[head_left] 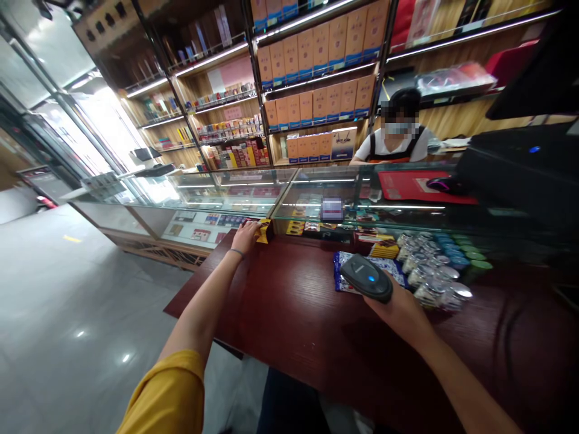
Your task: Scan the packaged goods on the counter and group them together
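My right hand (400, 307) is wrapped round the handle of a dark grey barcode scanner (367, 278) with a blue light on top. Just beneath the scanner, a blue-and-white packet (340, 274) lies flat on the dark red wooden table (289, 289). At the table's far left corner, against the glass, my left hand (245, 237) has its fingers closed on a small yellow-and-black box (265, 231). The hand hides part of that box, and the undersides of its fingers do not show.
Several clear jars with silver lids (436, 289) stand right of the scanner, beside blue and green cans (477, 262). A stack of yellow packs (384, 248) is behind the packet. Beyond the glass counter (226, 187) sits a masked person (393, 144). A black monitor (520, 163) is at right.
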Demonstrator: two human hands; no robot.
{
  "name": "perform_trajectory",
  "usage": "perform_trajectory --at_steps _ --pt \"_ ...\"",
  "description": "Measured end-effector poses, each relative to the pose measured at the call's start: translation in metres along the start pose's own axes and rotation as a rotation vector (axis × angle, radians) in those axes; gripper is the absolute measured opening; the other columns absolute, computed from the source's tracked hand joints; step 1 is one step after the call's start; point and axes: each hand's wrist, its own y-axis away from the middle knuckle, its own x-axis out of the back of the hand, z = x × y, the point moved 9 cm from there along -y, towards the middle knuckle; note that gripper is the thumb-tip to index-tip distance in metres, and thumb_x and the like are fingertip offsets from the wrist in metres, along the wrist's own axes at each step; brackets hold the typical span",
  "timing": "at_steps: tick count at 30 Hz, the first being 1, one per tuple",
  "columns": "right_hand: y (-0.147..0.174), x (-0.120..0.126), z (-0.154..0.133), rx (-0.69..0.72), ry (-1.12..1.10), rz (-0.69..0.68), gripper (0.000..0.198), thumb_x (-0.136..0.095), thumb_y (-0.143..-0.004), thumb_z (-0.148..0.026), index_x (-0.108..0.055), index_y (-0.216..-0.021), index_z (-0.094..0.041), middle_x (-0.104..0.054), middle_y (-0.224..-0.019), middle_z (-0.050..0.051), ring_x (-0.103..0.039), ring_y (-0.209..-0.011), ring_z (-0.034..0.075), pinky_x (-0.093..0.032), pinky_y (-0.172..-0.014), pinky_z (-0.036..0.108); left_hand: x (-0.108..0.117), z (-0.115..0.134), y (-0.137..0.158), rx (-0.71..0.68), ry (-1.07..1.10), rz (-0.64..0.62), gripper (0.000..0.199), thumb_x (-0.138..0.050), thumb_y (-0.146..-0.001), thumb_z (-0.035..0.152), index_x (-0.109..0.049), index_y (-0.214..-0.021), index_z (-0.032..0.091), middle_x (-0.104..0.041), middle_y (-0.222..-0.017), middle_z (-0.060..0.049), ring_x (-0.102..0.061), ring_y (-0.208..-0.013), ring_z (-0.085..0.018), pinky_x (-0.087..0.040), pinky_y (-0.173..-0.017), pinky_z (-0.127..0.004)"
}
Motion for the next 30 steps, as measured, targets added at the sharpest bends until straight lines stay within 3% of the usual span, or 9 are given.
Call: perform_trajectory --at_steps 4,8,11,14,19,24,30 --pt "-0.002 0.002 0.002 -0.05 -0.022 0.017 0.058 -0.067 -0.08 -0.046 -0.055 -0.135 -0.028 -0.079 -0.102 0.007 -0.075 -0.099 0.035 -0.055 -0.079 0.041 -0.001 -0.003 0.004 0.04 -0.001 0.01 0.056 -0.057 -0.091 0.015 -0.055 -0.146 0.029 -0.055 -0.152 -0.009 -0.042 -0.148 -0.032 -0.03 -0.123 -0.059" --pt "-0.004 0.008 0.001 -0.091 -0.086 0.051 0.057 -0.068 -0.08 -0.045 -0.057 -0.133 -0.027 -0.079 -0.102 0.007 -0.075 -0.1 0.033 -0.055 -0.076 0.039 -0.005 -0.003 0.01 0.026 0.048 0.025 0.065 -0.054 -0.091 0.014 -0.045 -0.154 0.023 -0.042 -0.162 -0.015 -0.034 -0.154 -0.033 -0.033 -0.122 -0.059" --pt "-0.004 0.016 -0.001 -0.094 -0.142 0.072 0.052 -0.066 -0.081 -0.048 -0.06 -0.126 -0.024 -0.078 -0.091 0.008 -0.075 -0.091 0.033 -0.055 -0.067 0.037 -0.002 0.003 0.016 0.014 0.09 0.094 0.067 -0.053 -0.09 0.014 -0.042 -0.156 0.02 -0.037 -0.164 -0.018 -0.031 -0.155 -0.035 -0.033 -0.122 -0.06" --pt "-0.006 0.033 -0.003 -0.068 -0.204 0.138 0.047 -0.067 -0.082 -0.049 -0.062 -0.12 -0.022 -0.076 -0.082 0.007 -0.074 -0.077 0.03 -0.053 -0.061 0.036 0.007 0.021 0.02 -0.002 0.153 0.212 0.059 -0.052 -0.093 0.018 -0.046 -0.152 0.02 -0.041 -0.161 -0.018 -0.035 -0.153 -0.033 -0.034 -0.123 -0.057" --pt "-0.005 0.062 0.001 -0.127 -0.298 0.256 0.043 -0.069 -0.081 -0.049 -0.066 -0.113 -0.021 -0.073 -0.072 0.004 -0.059 -0.045 0.021 -0.048 -0.048 0.035 0.021 0.087 0.022 -0.062 0.3 0.348 0.046 -0.045 -0.099 0.022 -0.052 -0.145 0.023 -0.055 -0.147 -0.014 -0.049 -0.142 -0.026 -0.041 -0.121 -0.049" --pt "-0.004 0.082 0.008 -0.158 -0.332 0.308 0.03 -0.07 -0.081 -0.049 -0.066 -0.09 -0.021 -0.063 -0.053 -0.001 -0.055 -0.041 0.02 -0.048 -0.048 0.034 0.019 0.169 0.024 -0.134 0.422 0.376 0.038 -0.049 -0.101 0.024 -0.058 -0.138 0.022 -0.061 -0.137 -0.013 -0.056 -0.131 -0.025 -0.045 -0.117 -0.045" --pt "-0.005 0.095 0.019 -0.166 -0.448 0.35 0.033 -0.072 -0.081 -0.053 -0.061 -0.08 -0.021 -0.059 -0.054 -0.003 -0.053 -0.041 0.015 -0.045 -0.044 0.03 -0.001 0.263 0.017 -0.243 0.531 0.322 0.036 -0.053 -0.1 0.022 -0.062 -0.135 0.022 -0.062 -0.136 -0.012 -0.057 -0.13 -0.025 -0.047 -0.116 -0.046"
